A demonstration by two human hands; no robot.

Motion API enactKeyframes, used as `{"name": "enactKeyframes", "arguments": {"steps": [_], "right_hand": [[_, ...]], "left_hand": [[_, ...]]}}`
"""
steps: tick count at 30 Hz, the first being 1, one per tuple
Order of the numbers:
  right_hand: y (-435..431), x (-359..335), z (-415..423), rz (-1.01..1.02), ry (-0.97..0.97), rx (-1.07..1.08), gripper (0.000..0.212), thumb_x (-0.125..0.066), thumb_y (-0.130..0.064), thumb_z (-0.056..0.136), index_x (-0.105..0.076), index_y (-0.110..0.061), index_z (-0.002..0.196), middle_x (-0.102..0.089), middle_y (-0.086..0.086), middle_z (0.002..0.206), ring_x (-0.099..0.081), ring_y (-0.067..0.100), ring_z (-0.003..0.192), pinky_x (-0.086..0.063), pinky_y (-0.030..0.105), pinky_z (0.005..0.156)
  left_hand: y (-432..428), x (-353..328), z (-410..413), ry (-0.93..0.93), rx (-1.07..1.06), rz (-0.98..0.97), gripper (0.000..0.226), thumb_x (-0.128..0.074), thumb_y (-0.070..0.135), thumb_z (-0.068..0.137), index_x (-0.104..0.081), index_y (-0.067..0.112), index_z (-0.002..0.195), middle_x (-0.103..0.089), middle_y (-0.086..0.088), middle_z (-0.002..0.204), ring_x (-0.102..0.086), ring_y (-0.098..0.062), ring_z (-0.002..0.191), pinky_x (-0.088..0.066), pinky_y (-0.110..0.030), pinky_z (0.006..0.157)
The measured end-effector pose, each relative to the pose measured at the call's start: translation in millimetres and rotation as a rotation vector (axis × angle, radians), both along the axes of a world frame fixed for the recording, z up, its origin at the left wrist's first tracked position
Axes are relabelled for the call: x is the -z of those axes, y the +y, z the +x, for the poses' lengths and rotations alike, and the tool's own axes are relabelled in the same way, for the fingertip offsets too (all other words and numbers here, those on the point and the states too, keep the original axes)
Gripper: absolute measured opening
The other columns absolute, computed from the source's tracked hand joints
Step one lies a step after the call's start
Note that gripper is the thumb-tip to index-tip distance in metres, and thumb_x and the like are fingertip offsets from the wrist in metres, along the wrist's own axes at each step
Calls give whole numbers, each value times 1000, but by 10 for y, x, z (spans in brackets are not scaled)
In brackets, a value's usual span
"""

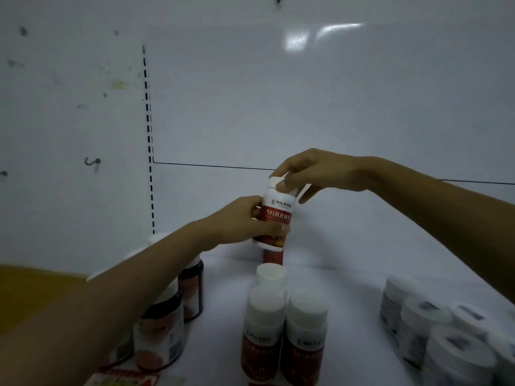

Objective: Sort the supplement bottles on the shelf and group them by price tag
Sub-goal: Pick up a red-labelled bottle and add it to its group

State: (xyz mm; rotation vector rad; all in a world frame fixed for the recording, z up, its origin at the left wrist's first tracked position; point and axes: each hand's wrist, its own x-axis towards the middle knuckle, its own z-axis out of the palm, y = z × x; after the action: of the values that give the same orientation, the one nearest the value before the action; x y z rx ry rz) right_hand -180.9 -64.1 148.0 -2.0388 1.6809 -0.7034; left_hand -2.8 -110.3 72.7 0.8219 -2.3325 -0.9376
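Note:
A white-capped supplement bottle with a red and white label [276, 211] is held upright above the shelf, near the back wall. My left hand [242, 221] wraps around its lower body. My right hand [309, 171] pinches its white cap from above. Directly below it stands another red bottle [272, 256], mostly hidden. In front of that, red-label bottles with white caps [264, 327] stand in a short row, two side by side at the front.
Dark brown bottles with white lids [164, 324] stand at the left under my left forearm. White jars with grey labels [418, 327] cluster at the right. The white shelf floor [348, 288] lies bare between groups. A white back wall with a slotted upright [149, 135] rises behind.

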Motion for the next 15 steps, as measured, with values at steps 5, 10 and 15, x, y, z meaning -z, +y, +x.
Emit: {"name": "enactKeyframes", "arguments": {"steps": [5, 10, 15], "right_hand": [[101, 23, -144, -72, -72, 4, 30, -62, -28, 88, -65, -14, 114, -68, 4, 109, -66, 16, 93, -56, 25, 72], [144, 64, -199, -100, -95, 9, 32, -62, -32, 87, -65, -14, 113, -68, 4, 108, -66, 15, 92, -55, 26, 73], [169, 85, -219, -98, -122, 5, 29, -63, -30, 86, -65, -16, 112, -69, 2, 106, -67, 15, 91, -55, 25, 72]], "left_hand": [[118, -36, -75, 90, 13, 65, 23, -68, 29, 80, -56, 29, 99, -65, 9, 92, -65, -5, 82, -50, -14, 63], [181, -33, -122, 95, 1, 62, 36, -67, 33, 80, -55, 21, 113, -65, 5, 96, -64, -9, 87, -52, -21, 74], [195, -35, -143, 83, -25, 45, 41, -68, 32, 80, -53, 20, 116, -64, 4, 98, -64, -10, 86, -52, -21, 73]]}}
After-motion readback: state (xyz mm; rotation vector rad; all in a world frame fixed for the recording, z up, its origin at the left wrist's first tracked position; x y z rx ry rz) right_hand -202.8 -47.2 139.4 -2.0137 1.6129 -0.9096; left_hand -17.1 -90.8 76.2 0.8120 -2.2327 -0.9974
